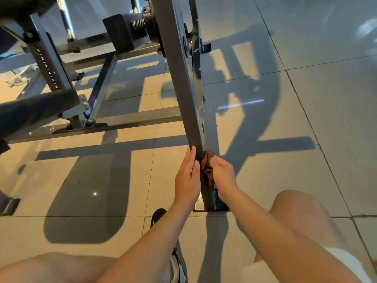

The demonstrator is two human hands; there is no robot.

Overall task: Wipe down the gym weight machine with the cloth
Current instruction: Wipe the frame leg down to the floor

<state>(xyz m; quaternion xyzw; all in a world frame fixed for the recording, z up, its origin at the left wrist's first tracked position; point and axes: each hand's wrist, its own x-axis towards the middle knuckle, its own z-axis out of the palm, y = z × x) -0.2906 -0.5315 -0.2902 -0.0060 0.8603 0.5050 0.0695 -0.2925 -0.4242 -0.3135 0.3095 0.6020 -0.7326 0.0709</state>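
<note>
The tiled floor (pixel 306 99) is the biggest thing here, grey and shiny, with long shadows of the equipment on it. On the floor stands the gym weight machine (pixel 132 119), made of grey steel bars. Its low base bar goes from the left side to the middle. From the middle, a slanted grey post (pixel 183 78) goes up and away to the far side.

At the left there is a black padded roller (pixel 36 107), and behind it a column with white numbers (pixel 48 68). At the far top, just left of the post, a dark weight plate (pixel 152 27) sits on a threaded shaft.

The person's two bare knees are at the near edge, one at the left (pixel 51 266) and one at the right (pixel 295 211). Between them a dark shoe (pixel 158 215) stands on the floor.

Both hands are at the low part of the post, near its small foot plate (pixel 199 205). The left hand (pixel 187 180) lies on the left face of the post, with the fingers straight and close together. The right hand (pixel 222 172) is on the right side of the post, with the fingers curled round the cloth (pixel 207 160). The cloth is dark reddish-brown and bunched. It is pressed against the post, between the right hand and the metal, and only a small part of it shows.
</note>
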